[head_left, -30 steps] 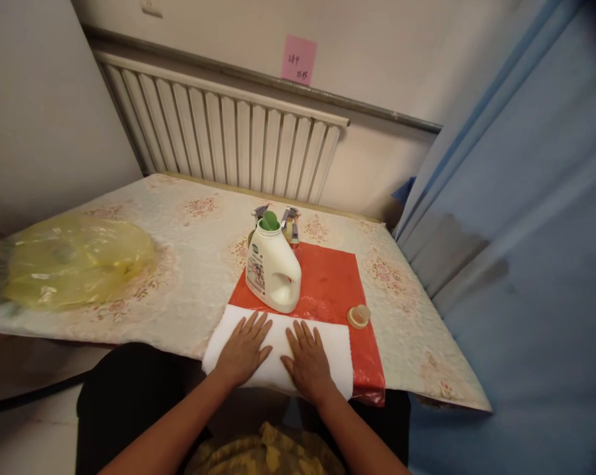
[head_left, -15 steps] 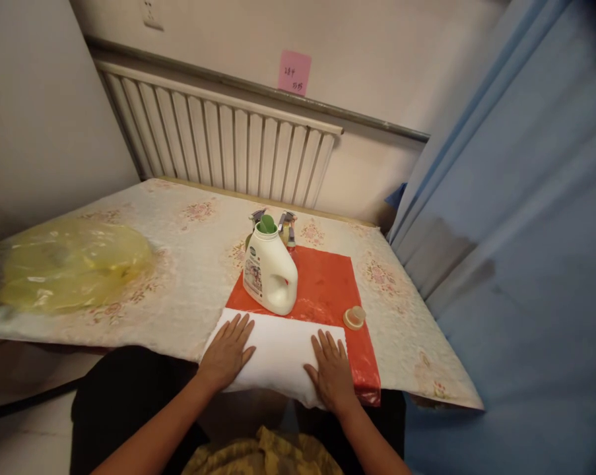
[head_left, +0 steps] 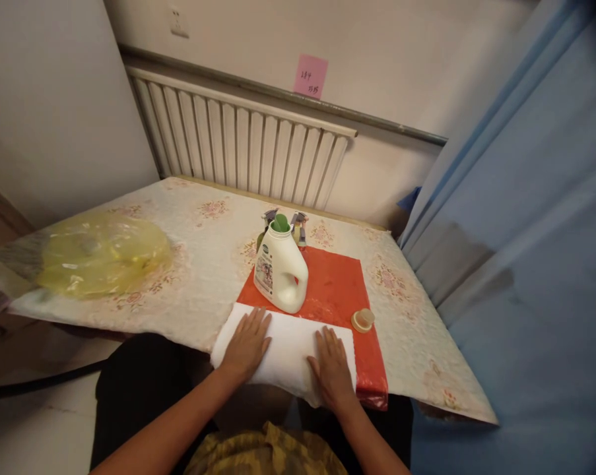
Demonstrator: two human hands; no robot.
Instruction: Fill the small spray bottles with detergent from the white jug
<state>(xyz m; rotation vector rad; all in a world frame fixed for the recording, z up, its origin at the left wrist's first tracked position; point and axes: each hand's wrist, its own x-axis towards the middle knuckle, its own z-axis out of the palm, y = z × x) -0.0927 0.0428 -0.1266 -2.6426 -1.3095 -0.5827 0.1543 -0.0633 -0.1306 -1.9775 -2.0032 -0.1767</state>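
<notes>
A white cloth (head_left: 290,346) lies flat along the near edge of a red plastic sheet (head_left: 334,280), its front hanging slightly over the table edge. My left hand (head_left: 245,344) rests palm down on the cloth's left part, fingers stretched. On the right part lies my right hand (head_left: 333,369), also flat with fingers out. Just beyond the cloth stands a cream plastic jug (head_left: 282,270) with a side handle, uncapped, with a green object (head_left: 280,223) in its mouth. A pale cap (head_left: 362,320) sits on the red sheet right of the cloth.
Behind the jug are spray bottles (head_left: 300,227), partly hidden. A yellow plastic bag (head_left: 104,254) lies at the left of the flowered tablecloth (head_left: 208,251). A radiator (head_left: 243,145) runs along the wall, and a blue curtain (head_left: 515,251) hangs at the right.
My hands have slid apart over the cloth, the right one toward its right side. The left hand went left, then slightly back inward. The camera view has shifted a little.
</notes>
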